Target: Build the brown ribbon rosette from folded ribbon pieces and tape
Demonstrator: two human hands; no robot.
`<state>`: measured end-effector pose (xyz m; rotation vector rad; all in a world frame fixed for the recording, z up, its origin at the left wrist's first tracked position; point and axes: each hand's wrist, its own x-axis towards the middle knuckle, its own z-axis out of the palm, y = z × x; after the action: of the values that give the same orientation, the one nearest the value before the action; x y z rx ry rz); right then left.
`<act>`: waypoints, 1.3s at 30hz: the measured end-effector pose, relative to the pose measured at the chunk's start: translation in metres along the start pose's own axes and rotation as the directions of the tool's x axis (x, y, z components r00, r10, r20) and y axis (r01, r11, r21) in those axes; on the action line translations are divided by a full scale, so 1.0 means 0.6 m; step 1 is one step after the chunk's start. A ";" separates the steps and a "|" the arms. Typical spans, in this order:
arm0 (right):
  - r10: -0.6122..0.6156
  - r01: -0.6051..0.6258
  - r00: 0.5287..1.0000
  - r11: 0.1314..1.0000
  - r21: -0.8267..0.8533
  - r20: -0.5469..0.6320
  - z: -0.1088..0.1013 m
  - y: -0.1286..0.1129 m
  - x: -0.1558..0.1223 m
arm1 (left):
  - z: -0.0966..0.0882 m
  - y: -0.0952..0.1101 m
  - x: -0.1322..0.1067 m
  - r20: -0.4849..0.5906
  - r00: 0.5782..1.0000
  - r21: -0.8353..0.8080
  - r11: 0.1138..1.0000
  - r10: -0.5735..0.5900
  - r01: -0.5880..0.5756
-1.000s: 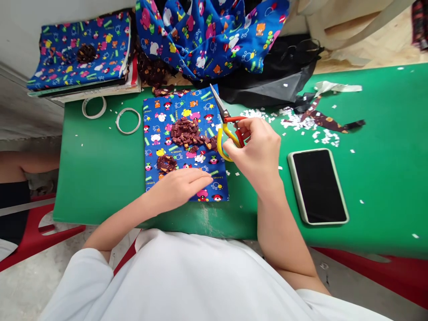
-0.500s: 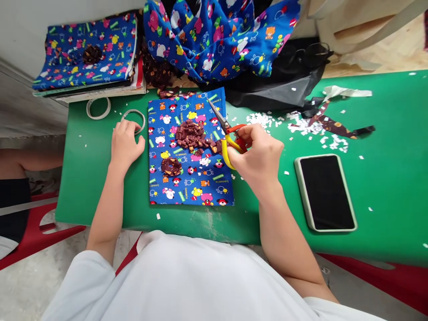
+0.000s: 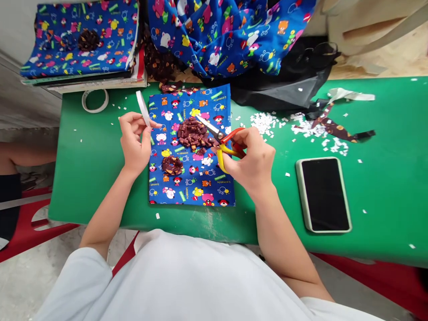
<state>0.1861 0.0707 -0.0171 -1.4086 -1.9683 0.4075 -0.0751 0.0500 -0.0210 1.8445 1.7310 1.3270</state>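
My left hand (image 3: 135, 142) pinches a narrow roll of white tape (image 3: 143, 107), held upright off the table at the cloth's left edge. In my right hand (image 3: 254, 158) are scissors (image 3: 230, 149) with one red and one yellow handle loop, their blades pointing up and left over the cloth. Beneath them lies a flat blue cloth piece (image 3: 190, 191) printed with cartoon animals. On it sit a pile of small brown cut pieces (image 3: 192, 133) and a smaller brown ring-shaped bundle (image 3: 172, 165).
A second tape roll (image 3: 95, 100) lies at the left. Folded blue cloth tops a stack (image 3: 83, 82) at the back left; crumpled blue cloth (image 3: 227, 40) and a black bag (image 3: 284, 93) lie behind. To the right are white scraps (image 3: 264, 122) and a phone (image 3: 323, 195).
My left hand has lifted the tape roll off the table and moved right, toward the cloth. My right hand has shifted slightly left and down with the scissors, whose blades look more closed.
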 end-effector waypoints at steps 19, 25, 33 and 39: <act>-0.151 0.161 0.982 0.984 -0.078 0.115 0.011 -0.002 -0.012 | 0.011 0.055 -0.029 0.374 0.924 -0.186 0.969 -0.081 0.161; -0.181 0.190 0.978 0.977 -0.093 0.104 0.013 -0.003 -0.012 | 0.013 0.053 -0.031 0.373 0.926 -0.199 0.969 -0.060 0.143; -0.170 0.184 0.977 0.978 -0.100 0.130 0.012 -0.006 -0.010 | 0.011 0.057 -0.032 0.382 0.921 -0.140 0.981 -0.075 0.138; -0.207 0.219 0.973 0.968 -0.125 0.103 0.014 -0.005 -0.011 | 0.011 0.060 -0.031 0.356 0.932 -0.132 0.984 -0.069 0.123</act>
<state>0.1798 0.0645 -0.0235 -1.2603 -2.2309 0.2453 -0.0447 0.0272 -0.0058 1.7586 1.4705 0.9880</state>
